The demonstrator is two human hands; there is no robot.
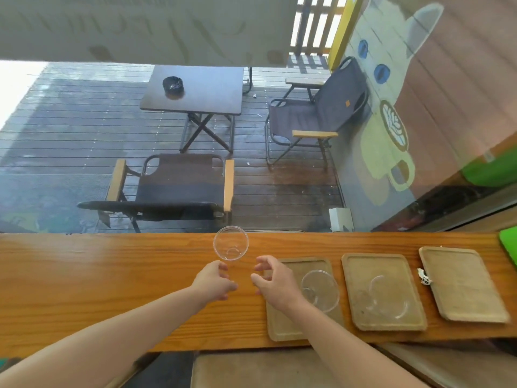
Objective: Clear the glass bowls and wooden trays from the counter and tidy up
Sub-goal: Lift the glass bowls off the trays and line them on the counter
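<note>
Wooden counter [112, 275] is running left to right under the window. Three wooden trays are sitting on its right half, side by side, apart from each other. The left tray [282, 329] is overhanging the near edge slightly, the middle tray [361, 278] is lying beside it, and the right tray [464, 284] is lying nearest the right end. A green object [509, 245] is sitting at the far right corner.

Both forearms are reaching in from the near edge and the hands are staying apart. Left hand [214, 282] is hovering mid-counter, fingertips curled and pinching the near rim of the first glass bowl [230, 243]. That bowl is tilting toward the camera and overlapping the far edge, so it looks raised off the wood. Right hand [272, 281] is hovering over the left tray's left edge, fingers loosely curled and spread, gripping nothing.

Second glass bowl [320, 291] is sitting on the left tray, toward its right edge, just beside the right wrist. Glassware on the middle tray [387, 299] is blurring out, so I cannot tell if it's one bowl or two.

Small crumpled scrap [424, 277] is lying on the counter, touching the right tray's left edge.
</note>
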